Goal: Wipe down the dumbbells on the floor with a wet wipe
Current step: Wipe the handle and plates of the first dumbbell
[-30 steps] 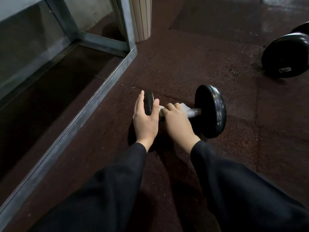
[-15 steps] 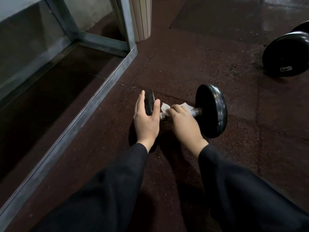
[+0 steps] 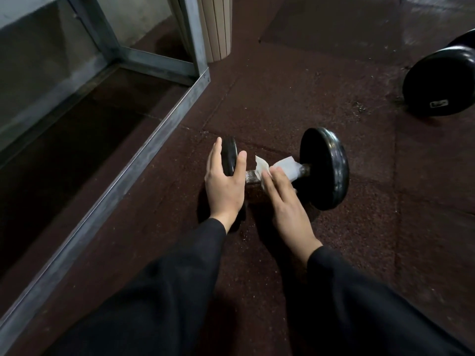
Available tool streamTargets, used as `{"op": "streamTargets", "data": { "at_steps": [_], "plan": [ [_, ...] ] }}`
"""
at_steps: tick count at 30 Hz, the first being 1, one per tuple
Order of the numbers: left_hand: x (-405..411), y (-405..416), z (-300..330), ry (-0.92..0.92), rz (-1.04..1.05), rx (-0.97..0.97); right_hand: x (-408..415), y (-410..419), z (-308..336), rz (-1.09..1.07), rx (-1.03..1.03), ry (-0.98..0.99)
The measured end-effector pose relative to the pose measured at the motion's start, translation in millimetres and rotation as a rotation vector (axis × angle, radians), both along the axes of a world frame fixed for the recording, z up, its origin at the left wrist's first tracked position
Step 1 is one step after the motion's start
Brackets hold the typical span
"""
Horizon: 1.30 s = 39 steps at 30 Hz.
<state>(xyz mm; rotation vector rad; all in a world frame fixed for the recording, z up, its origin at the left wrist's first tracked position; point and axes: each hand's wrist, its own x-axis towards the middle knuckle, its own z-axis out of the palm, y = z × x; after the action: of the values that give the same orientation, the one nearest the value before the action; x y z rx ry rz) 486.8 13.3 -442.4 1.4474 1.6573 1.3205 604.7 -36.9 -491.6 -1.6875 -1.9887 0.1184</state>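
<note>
The floor under me is dark, speckled rubber. A metal frame runs off to the left of my grip, and a second dumbbell lies well off to the right, farther away. The dumbbell I'm working on lies on the floor straight ahead, bar crosswise. My left hand cups its left plate, fingers and thumb bent over the rim. My right hand presses the wipe onto the bar with fingers nearly straight, a flat grip holding the wipe draped over the bar, just beside the right plate.
</note>
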Motion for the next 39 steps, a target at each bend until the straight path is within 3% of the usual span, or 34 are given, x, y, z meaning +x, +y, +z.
{"op": "streamTargets", "data": {
  "at_steps": [7, 21, 30, 39],
  "plan": [
    [-0.4, 0.6, -0.5, -0.001, 0.000, -0.013, -13.9, -0.9, -19.4, 0.174, 0.004, -0.137],
    [-0.8, -2.0, -0.2, 0.008, -0.013, -0.012, 3.4, -5.9, -18.0, 0.022, 0.039, -0.288],
    [0.0, 1.8, 0.8, -0.007, -0.006, -0.021, -9.2, 16.1, 19.3, -0.137, -0.090, -0.166],
    [-0.6, -0.2, -0.5, -0.005, -0.008, -0.013, 7.5, 24.0, 48.0, -0.245, -0.292, -0.344]
  ]
}}
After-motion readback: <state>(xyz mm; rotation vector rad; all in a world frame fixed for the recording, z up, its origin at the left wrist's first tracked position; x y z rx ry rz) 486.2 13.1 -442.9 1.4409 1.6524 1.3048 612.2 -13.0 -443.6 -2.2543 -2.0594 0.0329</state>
